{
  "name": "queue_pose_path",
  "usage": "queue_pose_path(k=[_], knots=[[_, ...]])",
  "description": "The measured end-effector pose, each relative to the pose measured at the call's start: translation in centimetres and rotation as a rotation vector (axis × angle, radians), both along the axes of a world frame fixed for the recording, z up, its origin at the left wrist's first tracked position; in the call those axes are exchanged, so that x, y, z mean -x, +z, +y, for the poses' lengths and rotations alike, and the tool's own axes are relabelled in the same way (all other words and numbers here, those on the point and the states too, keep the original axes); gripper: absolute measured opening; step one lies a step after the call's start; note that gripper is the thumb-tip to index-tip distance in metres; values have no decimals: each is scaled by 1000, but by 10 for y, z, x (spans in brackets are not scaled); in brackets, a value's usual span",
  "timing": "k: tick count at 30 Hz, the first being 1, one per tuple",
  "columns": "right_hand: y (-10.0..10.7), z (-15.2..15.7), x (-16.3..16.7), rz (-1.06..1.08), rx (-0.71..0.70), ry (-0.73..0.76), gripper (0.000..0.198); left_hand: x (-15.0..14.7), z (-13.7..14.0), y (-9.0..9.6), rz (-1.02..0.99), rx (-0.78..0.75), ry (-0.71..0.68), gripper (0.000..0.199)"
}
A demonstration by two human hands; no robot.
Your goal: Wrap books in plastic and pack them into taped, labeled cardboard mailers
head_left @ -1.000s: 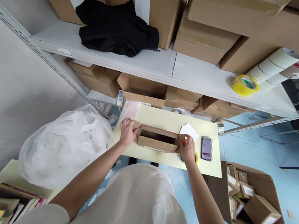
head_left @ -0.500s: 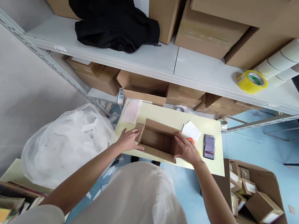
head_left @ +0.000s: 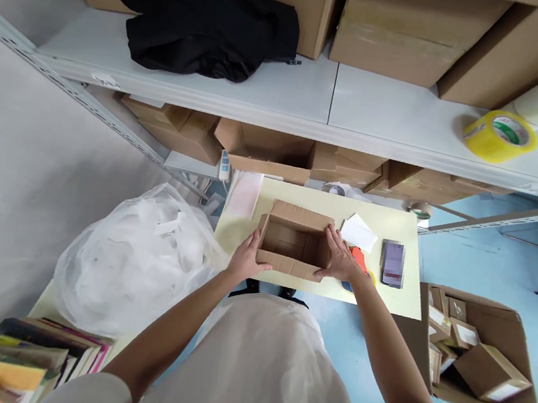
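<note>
An open cardboard box (head_left: 289, 266) stands on the pale yellow table (head_left: 306, 289), its long flaps spread outward and its inside bare. My left hand (head_left: 246, 260) grips its left end, with the thumb along the near side. At the right end my right hand (head_left: 340, 258) presses from outside, fingers toward the far corner and thumb at the near corner. Just beyond the right wrist lies a red-orange tool with blue and yellow parts (head_left: 359, 258), partly hidden by the arm. White paper slips (head_left: 358, 232) and a phone (head_left: 392, 264) lie farther right.
A shelf (head_left: 294, 101) with a black garment (head_left: 209, 24), cartons and yellow tape (head_left: 500, 136) spans above the table. To the left bulges a bag of white scraps (head_left: 138, 263), near stacked books (head_left: 38, 356). On the right, a large carton (head_left: 500, 307) holds small boxes.
The view has shifted and come nearer the shelf. Both hands still hold the box's ends. The flap at the left end stands more upright, and more of the red-orange tool shows beside my right hand.
</note>
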State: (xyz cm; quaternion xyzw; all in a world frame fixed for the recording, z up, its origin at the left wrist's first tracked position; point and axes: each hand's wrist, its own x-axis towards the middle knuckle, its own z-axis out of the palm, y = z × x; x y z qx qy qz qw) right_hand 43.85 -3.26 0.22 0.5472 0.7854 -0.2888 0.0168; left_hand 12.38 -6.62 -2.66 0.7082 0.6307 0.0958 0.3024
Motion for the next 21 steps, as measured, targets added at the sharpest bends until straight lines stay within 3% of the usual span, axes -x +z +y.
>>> queue_pose_path(k=[2,6,13,16,19,21], knots=[[1,6,2,-49,-9,13,134,7,5,0,-59,-22,7,105],[6,8,8,-153,-38,31,134,26,17,0,-194,-118,113,69],[16,-15,17,-300,-187,-24,105,46,46,-4,-249,-195,203,41],[17,-26,21,-321,-184,-55,96,56,68,-14,-250,-127,342,35],[17,-31,26,-333,-169,-74,92,71,97,-33,-169,2,534,36],[18,-31,28,-341,-159,-89,92,78,115,-47,-101,56,590,36]])
